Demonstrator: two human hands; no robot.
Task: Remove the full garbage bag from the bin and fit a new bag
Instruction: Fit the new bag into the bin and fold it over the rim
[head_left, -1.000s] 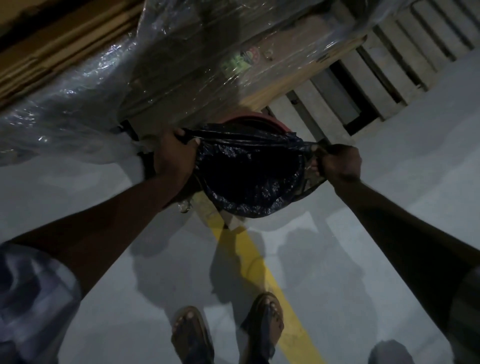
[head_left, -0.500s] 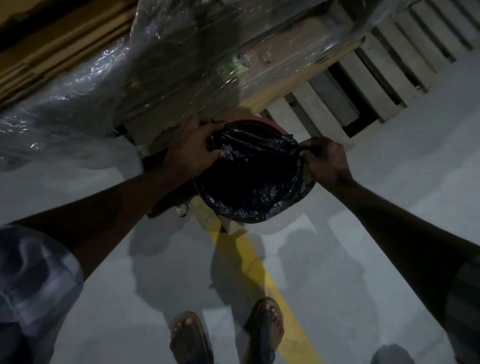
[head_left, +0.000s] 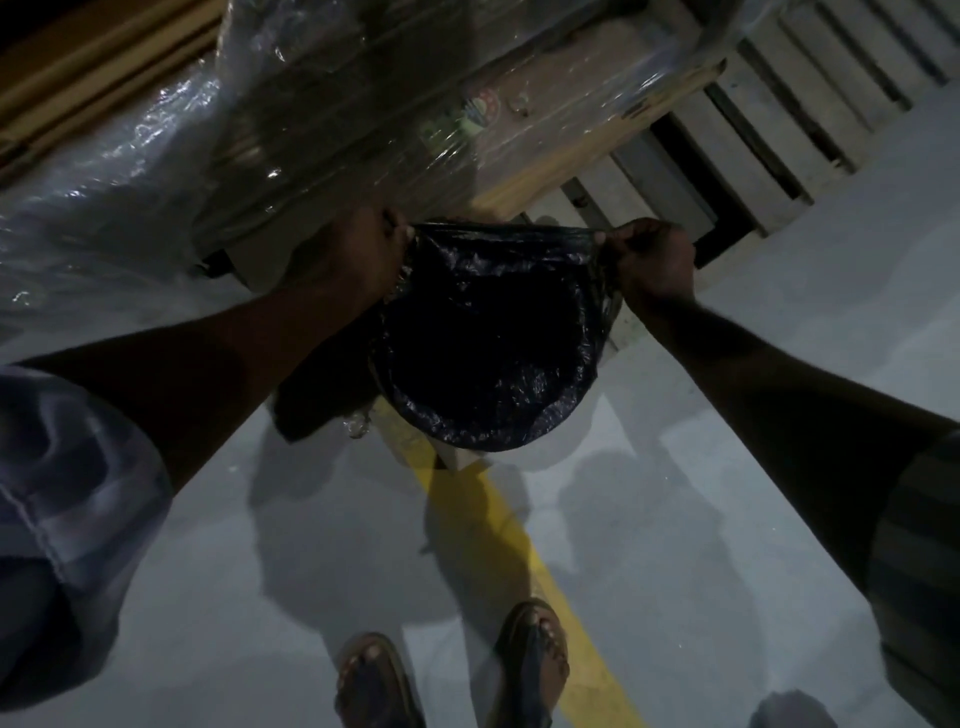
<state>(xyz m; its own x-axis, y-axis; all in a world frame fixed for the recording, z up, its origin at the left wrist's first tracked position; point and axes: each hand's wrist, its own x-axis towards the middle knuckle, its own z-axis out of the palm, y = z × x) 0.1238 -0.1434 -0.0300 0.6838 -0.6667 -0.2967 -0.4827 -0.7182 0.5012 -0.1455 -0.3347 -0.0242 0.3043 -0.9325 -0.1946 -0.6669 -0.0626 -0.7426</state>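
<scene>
The left hand and the right hand each pinch the far hem of the crinkly black plastic garbage bag, stretched taut between them. Its mouth gapes where the bin must stand — hidden beneath it — beside the yellow painted floor line. Best to pull evenly outward and down, so the thin film hooks the back rim without tearing.

Both hands pinch black bag rim taut.
</scene>
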